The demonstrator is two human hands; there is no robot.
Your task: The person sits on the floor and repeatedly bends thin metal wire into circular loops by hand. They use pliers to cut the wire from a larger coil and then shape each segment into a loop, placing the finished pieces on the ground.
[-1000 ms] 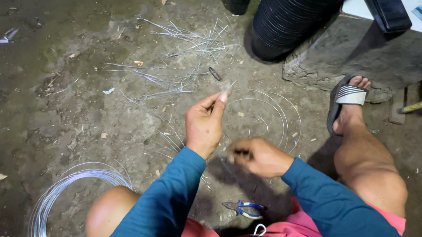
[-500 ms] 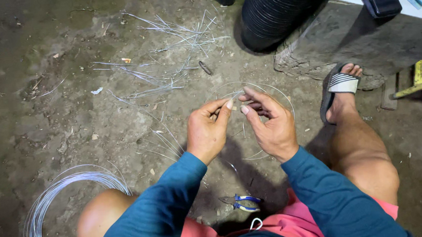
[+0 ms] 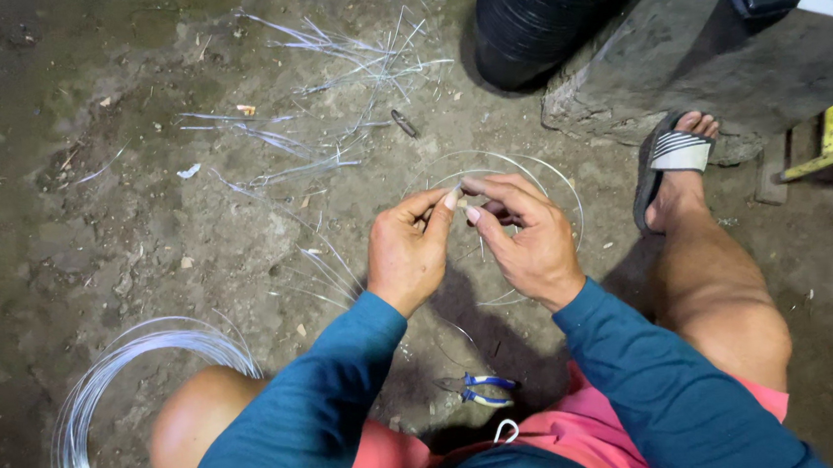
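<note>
Both hands (image 3: pixel 466 235) pinching thin wire (image 3: pixel 530 171)

The person wore a long-sleeved teal knit shirt (image 3: pixel 293 422), coral-pink shorts (image 3: pixel 552 446) with a white drawstring (image 3: pixel 504 431), and a black-and-white striped slide sandal (image 3: pixel 673 156).

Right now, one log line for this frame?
left hand: pinching thin wire | right hand: pinching same wire | pliers: on ground | wire coil: beside left knee

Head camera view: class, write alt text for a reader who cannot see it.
Left hand and right hand meet fingertip to fingertip, pinching thin wire above a dirt floor. A wire coil lies at left, blue-handled pliers between the knees.
</note>
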